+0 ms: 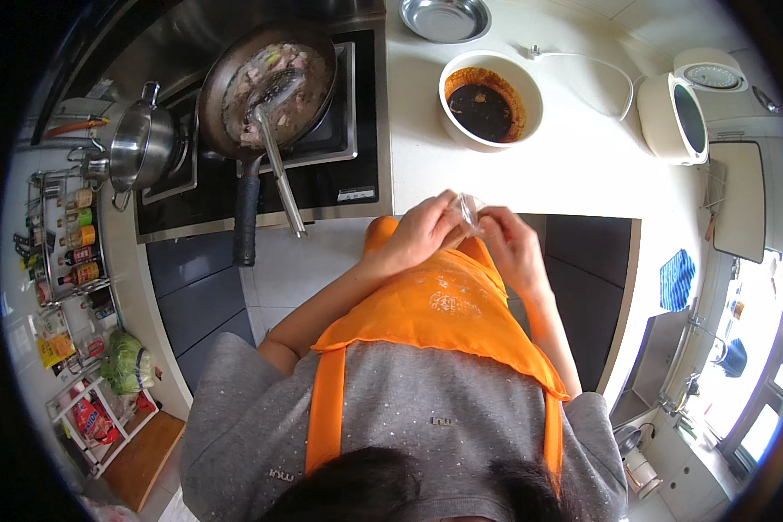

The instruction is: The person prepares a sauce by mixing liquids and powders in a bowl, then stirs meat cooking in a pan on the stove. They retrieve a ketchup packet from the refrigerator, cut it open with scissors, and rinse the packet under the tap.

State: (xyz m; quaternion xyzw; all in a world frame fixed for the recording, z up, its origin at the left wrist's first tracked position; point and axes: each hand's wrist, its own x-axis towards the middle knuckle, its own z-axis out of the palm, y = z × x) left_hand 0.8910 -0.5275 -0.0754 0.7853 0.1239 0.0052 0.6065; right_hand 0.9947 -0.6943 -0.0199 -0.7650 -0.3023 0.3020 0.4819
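Note:
In front of the orange apron [424, 300], my left hand [425, 225] and my right hand [510, 243] come together near the counter's front edge. Between their fingertips they pinch a small clear plastic packet [468, 210]; its contents are hidden by the fingers. Ahead on the counter, a white bowl [451, 130] holds dark brown sauce, with reddish residue on its inner wall. To the left, a wok [210, 98] on the cooktop contains pale meat pieces [290, 62] in liquid. A metal ladle [275, 163] rests in the wok, its handle extending past the cooktop's front edge.
A steel pot [121, 147] stands at the cooktop's left. Behind the bowl is a steel dish [445, 19]. A white appliance [659, 121] with a power cord [616, 72] occupies the right. Seasoning bottles [78, 238] and a wrapped cabbage [127, 365] line the left side.

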